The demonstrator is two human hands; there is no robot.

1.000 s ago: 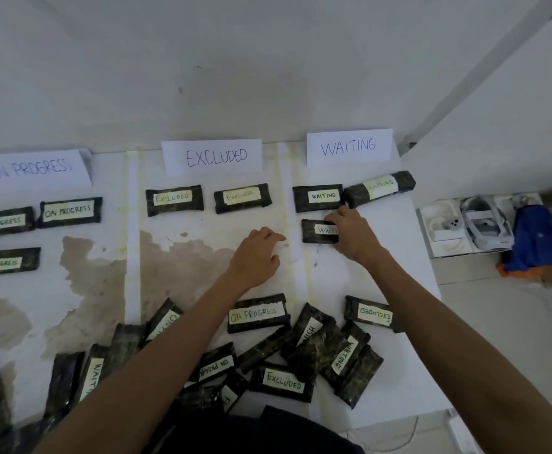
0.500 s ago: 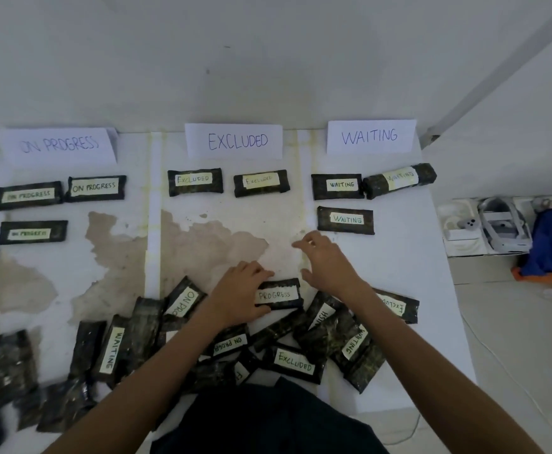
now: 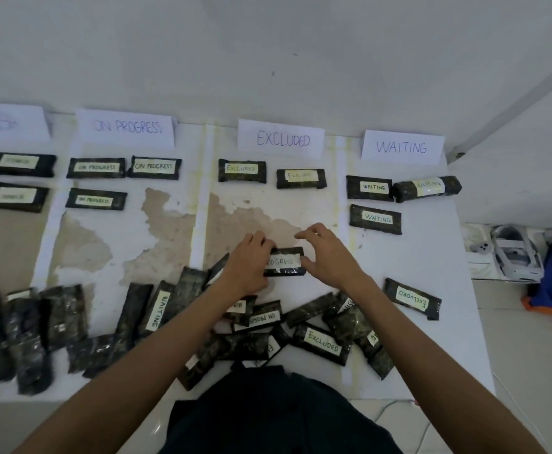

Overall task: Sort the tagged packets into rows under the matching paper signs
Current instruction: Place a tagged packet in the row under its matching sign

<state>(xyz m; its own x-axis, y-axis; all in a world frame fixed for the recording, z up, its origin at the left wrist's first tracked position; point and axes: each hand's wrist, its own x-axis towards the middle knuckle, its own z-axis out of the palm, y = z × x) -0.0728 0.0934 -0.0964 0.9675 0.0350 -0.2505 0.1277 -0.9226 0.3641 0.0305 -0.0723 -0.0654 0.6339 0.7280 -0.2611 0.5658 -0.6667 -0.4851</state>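
- Dark packet, white "…PROGRESS" tag, mid-table just above the unsorted pile.
- Left hand grips its left end; right hand thumb touches the right end, fingers arched apart.
- Bare stained table towards the ON PROGRESS sign.

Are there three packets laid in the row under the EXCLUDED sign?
No, under the EXCLUDED sign lie only two: the left EXCLUDED packet and the right EXCLUDED packet.
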